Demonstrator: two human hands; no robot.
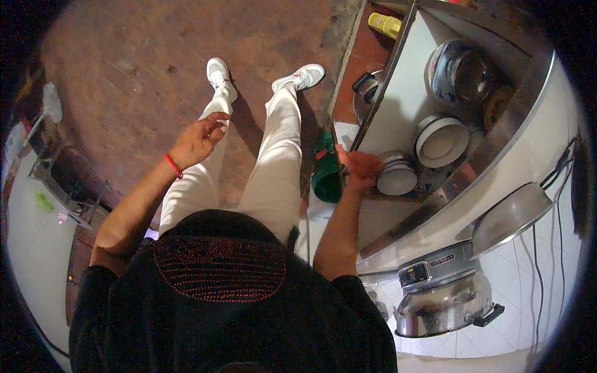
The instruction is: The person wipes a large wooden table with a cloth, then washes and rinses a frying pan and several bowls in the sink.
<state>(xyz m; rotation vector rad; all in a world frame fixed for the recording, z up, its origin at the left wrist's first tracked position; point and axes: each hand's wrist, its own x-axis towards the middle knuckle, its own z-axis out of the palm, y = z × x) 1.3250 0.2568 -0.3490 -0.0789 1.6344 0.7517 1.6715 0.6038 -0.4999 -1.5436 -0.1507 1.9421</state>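
My left hand (198, 140), with a red band at the wrist, hangs over my trouser leg with fingers loosely curled and nothing seen in it. Beside a small stack of white bowls (397, 179) on the cabinet shelf is my right hand (358, 167). One of its fingers points up; whether the others touch or grip the bowls cannot be told. Further along the shelf stand a larger white bowl stack (442, 142) and patterned bowls or plates (445, 72). A green bucket (325, 182) stands just left of my right hand.
A yellow bottle (385, 24) and a dark-handled pan or pot lie on the lower tiled ledge. On the counter right are a metal basin (513, 217) and a steel electric cooker (440, 303) with hanging cables nearby. A metal rack (70, 182) stands at left. The cabinet edge (385, 79) borders the shelf.
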